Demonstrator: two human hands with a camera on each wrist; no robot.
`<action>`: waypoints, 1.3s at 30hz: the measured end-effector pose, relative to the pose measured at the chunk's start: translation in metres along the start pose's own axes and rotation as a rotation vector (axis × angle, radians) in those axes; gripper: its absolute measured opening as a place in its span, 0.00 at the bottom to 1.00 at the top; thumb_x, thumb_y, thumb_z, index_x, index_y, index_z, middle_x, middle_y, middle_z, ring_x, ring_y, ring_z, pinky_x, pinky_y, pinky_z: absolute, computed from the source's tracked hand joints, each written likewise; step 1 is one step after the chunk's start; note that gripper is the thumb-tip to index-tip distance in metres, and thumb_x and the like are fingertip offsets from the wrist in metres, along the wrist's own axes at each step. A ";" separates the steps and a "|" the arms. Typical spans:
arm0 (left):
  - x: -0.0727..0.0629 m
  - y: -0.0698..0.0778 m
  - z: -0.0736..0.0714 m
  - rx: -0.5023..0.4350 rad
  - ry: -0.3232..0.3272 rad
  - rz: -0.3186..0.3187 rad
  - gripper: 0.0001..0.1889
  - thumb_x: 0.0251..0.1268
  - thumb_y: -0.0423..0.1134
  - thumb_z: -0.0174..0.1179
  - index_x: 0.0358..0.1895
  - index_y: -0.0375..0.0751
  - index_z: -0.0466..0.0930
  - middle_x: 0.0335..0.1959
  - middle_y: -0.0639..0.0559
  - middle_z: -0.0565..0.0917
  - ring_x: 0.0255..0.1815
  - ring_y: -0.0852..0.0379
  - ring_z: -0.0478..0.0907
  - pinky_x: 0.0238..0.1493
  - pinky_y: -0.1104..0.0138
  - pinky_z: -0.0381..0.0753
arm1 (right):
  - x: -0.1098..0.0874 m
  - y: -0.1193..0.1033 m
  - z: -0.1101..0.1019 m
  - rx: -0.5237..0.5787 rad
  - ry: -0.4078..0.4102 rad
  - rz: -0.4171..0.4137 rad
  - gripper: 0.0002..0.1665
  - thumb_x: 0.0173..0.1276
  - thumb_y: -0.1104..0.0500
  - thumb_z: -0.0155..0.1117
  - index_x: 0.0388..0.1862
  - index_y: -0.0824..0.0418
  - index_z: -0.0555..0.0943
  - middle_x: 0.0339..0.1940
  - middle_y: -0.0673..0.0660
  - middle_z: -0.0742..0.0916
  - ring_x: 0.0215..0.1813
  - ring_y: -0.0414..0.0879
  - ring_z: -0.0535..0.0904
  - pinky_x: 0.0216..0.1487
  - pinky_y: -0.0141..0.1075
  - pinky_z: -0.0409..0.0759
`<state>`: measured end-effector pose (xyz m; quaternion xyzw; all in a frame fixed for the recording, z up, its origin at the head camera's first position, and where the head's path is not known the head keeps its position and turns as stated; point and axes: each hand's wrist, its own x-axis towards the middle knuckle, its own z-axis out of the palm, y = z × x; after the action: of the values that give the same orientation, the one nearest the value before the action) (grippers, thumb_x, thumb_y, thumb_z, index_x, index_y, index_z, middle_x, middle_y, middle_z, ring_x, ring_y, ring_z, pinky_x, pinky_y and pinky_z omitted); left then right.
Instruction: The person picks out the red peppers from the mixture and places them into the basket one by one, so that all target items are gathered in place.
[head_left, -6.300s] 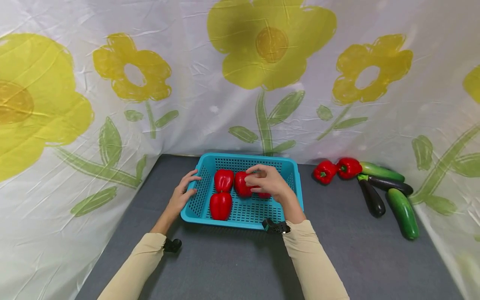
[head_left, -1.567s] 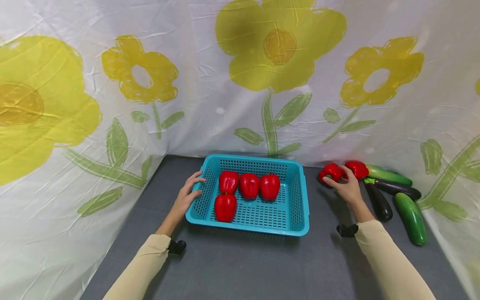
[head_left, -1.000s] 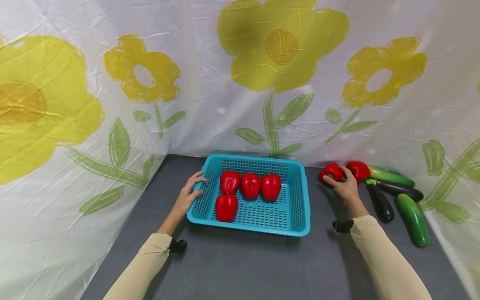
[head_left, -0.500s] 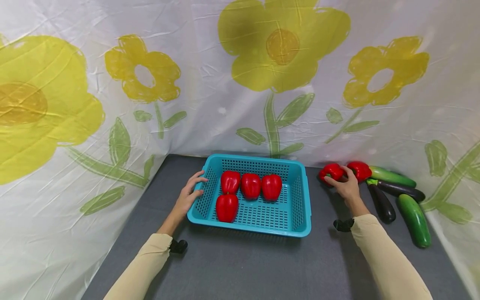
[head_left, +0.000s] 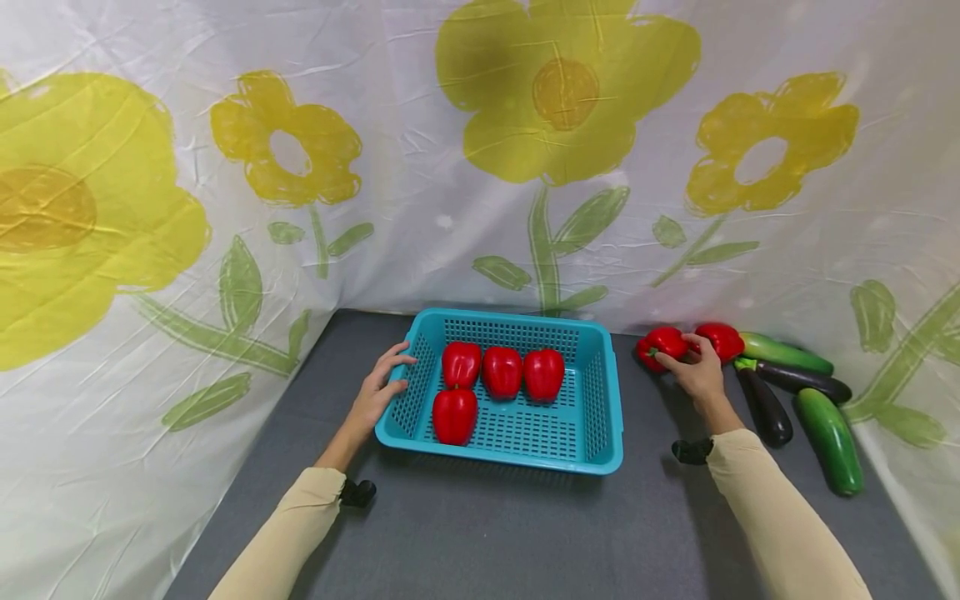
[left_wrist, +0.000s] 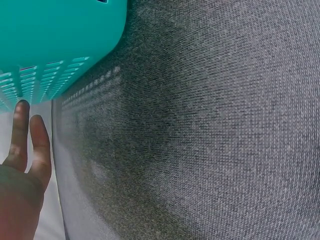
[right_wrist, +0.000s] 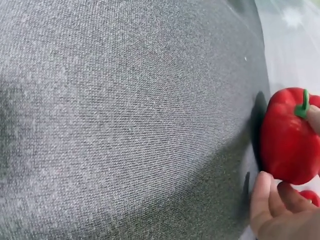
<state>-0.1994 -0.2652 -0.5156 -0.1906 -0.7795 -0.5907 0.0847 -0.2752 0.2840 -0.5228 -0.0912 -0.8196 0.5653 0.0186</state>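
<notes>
My left hand (head_left: 372, 394) rests at the left end of a blue plastic basket (head_left: 498, 461), fingers over the rim. In the left wrist view two straight fingers (left_wrist: 40, 142) reach the basket's perforated outer wall (left_wrist: 55, 75). Several red bell peppers (head_left: 502, 372) lie inside, three in a row and another nearer the front. To the right of the basket, my right hand (head_left: 703, 379) holds a red bell pepper (head_left: 660, 343) at the table's back. The right wrist view has my thumb by the green stem (right_wrist: 301, 110) of this pepper (right_wrist: 287, 142), other fingertips at its opposite side.
Another red bell pepper (head_left: 720, 340) sits just behind the right hand. Right of it lie two cucumbers (head_left: 828, 442) and two eggplants (head_left: 763, 408) on the dark grey table (head_left: 480, 542). A flower-printed curtain (head_left: 420, 225) rises along the back edge.
My right hand has gone from above the basket to the bell pepper on the right. Over the last half second its thumb has shifted slightly on the pepper. The left hand stays at the basket.
</notes>
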 end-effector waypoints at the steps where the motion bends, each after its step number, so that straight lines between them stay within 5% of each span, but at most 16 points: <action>1: 0.000 0.004 0.000 -0.003 -0.003 -0.005 0.18 0.70 0.17 0.46 0.62 0.20 0.71 0.76 0.26 0.55 0.75 0.29 0.51 0.56 0.70 0.67 | 0.000 0.000 0.000 0.007 -0.001 0.000 0.45 0.70 0.58 0.70 0.78 0.64 0.58 0.79 0.70 0.58 0.76 0.68 0.56 0.65 0.61 0.66; 7: 0.000 0.025 0.002 0.008 -0.013 -0.032 0.18 0.71 0.17 0.46 0.61 0.17 0.70 0.75 0.23 0.54 0.74 0.27 0.51 0.55 0.71 0.68 | 0.001 0.001 -0.001 0.040 -0.020 -0.018 0.45 0.69 0.59 0.71 0.76 0.67 0.57 0.80 0.70 0.57 0.78 0.67 0.53 0.65 0.61 0.65; 17: -0.001 0.025 0.002 -0.001 -0.011 -0.028 0.18 0.71 0.18 0.47 0.61 0.18 0.70 0.76 0.25 0.55 0.75 0.29 0.51 0.56 0.70 0.68 | 0.003 0.005 -0.002 0.086 -0.015 0.013 0.45 0.68 0.57 0.73 0.74 0.65 0.58 0.80 0.68 0.58 0.78 0.66 0.53 0.67 0.60 0.64; 26: 0.000 0.028 0.002 0.001 -0.004 -0.037 0.18 0.70 0.17 0.47 0.61 0.18 0.71 0.75 0.25 0.55 0.75 0.29 0.52 0.61 0.49 0.67 | -0.001 0.005 -0.003 0.072 -0.005 -0.013 0.47 0.66 0.48 0.74 0.75 0.64 0.62 0.78 0.68 0.62 0.76 0.66 0.56 0.67 0.61 0.65; 33: 0.000 0.027 0.002 0.001 -0.009 -0.036 0.18 0.71 0.17 0.47 0.61 0.18 0.70 0.76 0.24 0.55 0.75 0.29 0.51 0.58 0.66 0.67 | -0.006 0.001 -0.006 0.075 0.010 -0.046 0.45 0.66 0.46 0.73 0.75 0.62 0.66 0.78 0.65 0.64 0.75 0.64 0.57 0.66 0.59 0.67; 39: 0.000 0.025 0.002 0.010 -0.002 -0.028 0.18 0.70 0.16 0.47 0.61 0.17 0.71 0.75 0.24 0.55 0.75 0.28 0.51 0.58 0.67 0.67 | -0.010 -0.003 -0.010 0.209 -0.022 -0.032 0.42 0.69 0.49 0.71 0.76 0.58 0.67 0.79 0.67 0.60 0.75 0.64 0.56 0.60 0.52 0.72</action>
<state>-0.1894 -0.2572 -0.4937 -0.1799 -0.7852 -0.5875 0.0767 -0.2641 0.2904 -0.5162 -0.0695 -0.7577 0.6483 0.0279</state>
